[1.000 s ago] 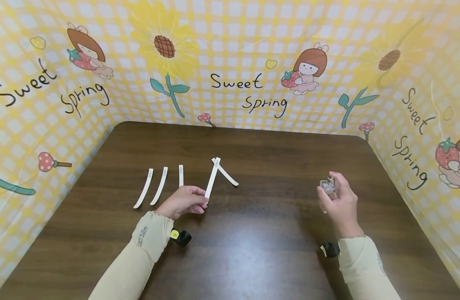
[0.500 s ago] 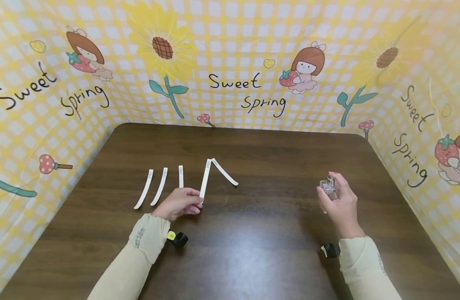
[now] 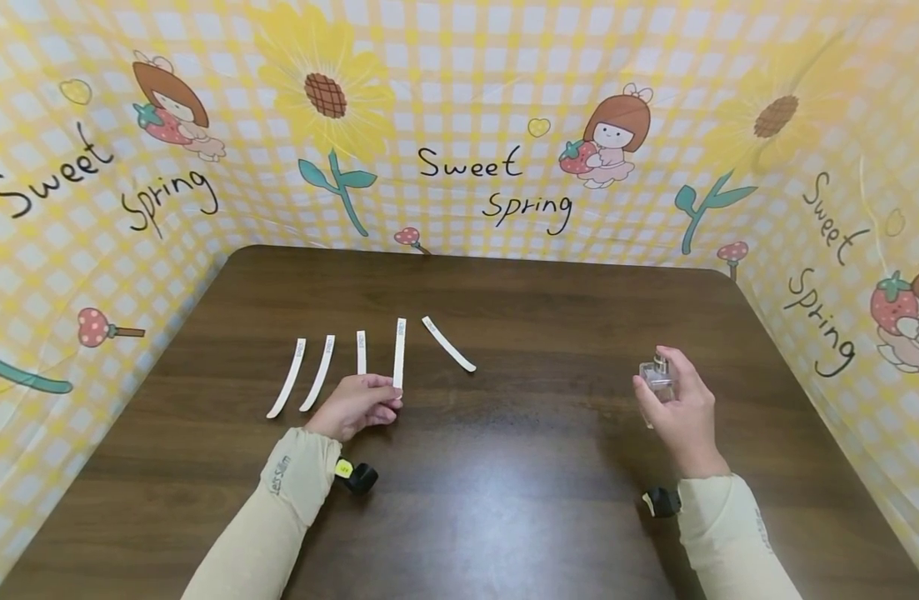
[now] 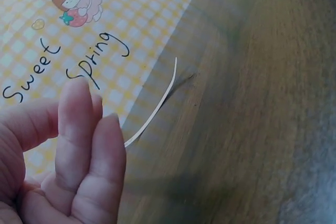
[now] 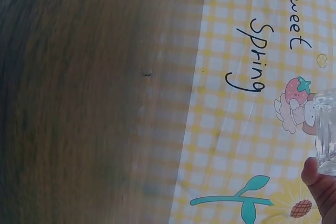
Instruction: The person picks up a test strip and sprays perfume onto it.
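Observation:
My left hand [image 3: 359, 407] pinches the near end of a white paper test strip [image 3: 399, 354], whose printed far end points to the back of the table. Fingers hide the held strip in the left wrist view. A loose strip [image 3: 449, 344] lies slanted to its right; its curled end lifts off the wood. To the left are more white strips [image 3: 287, 379], one partly covered by the hand. My right hand [image 3: 684, 412] grips a small clear glass perfume bottle [image 3: 656, 379], index finger on the metal sprayer top. Only part of the bottle [image 5: 326, 132] shows in the right wrist view.
The dark wooden table [image 3: 504, 517] has a rounded back edge. Yellow checked cloth [image 3: 474, 92] with sunflowers and lettering hangs behind it and along both sides. Small drops speckle the wood [image 3: 511, 412] in the middle.
My left hand has moved slightly left with its strip, which now stands apart from the slanted strip it overlapped. The right hand and perfume bottle have stayed in place.

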`<control>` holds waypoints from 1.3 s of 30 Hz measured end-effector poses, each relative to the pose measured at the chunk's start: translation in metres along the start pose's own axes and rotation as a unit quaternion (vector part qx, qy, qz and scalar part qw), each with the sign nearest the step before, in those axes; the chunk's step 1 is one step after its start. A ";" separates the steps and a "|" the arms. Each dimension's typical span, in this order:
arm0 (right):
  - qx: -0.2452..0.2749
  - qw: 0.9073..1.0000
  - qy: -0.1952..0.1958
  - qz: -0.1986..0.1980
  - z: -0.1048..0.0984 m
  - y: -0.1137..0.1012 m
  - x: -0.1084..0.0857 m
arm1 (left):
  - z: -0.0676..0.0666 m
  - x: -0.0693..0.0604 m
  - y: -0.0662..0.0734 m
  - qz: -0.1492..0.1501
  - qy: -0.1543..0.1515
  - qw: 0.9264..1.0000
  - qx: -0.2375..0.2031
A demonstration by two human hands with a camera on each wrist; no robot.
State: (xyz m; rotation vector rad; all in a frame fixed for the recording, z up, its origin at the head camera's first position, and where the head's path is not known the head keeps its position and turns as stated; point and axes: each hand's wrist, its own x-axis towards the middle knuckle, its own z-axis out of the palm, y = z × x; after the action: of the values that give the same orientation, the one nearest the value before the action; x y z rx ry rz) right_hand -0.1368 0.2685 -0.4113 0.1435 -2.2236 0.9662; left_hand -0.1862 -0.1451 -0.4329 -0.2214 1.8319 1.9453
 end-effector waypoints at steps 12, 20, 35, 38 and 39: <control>0.010 1.000 0.001 0.000 -0.003 0.002 -0.002 | -0.003 0.006 0.001 0.000 0.006 1.000 -0.026; 0.014 1.000 0.009 -0.011 -0.004 0.005 -0.002 | -0.001 0.008 -0.001 -0.003 0.013 0.999 -0.053; 0.011 1.000 0.006 -0.001 -0.008 0.003 -0.002 | 0.001 0.016 -0.006 -0.012 0.037 0.994 -0.101; 0.012 1.000 0.005 0.005 -0.009 0.002 -0.002 | -0.001 0.017 -0.006 -0.013 0.034 0.994 -0.103; 0.013 1.000 0.005 0.006 -0.009 0.002 -0.001 | -0.001 0.017 -0.005 -0.014 0.033 0.994 -0.103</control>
State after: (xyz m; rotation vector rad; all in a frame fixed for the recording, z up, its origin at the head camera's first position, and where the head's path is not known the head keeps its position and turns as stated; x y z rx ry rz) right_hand -0.1315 0.2755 -0.4092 0.1382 -2.2060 1.0004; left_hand -0.1992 -0.1428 -0.4451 -0.3795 1.6570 2.1315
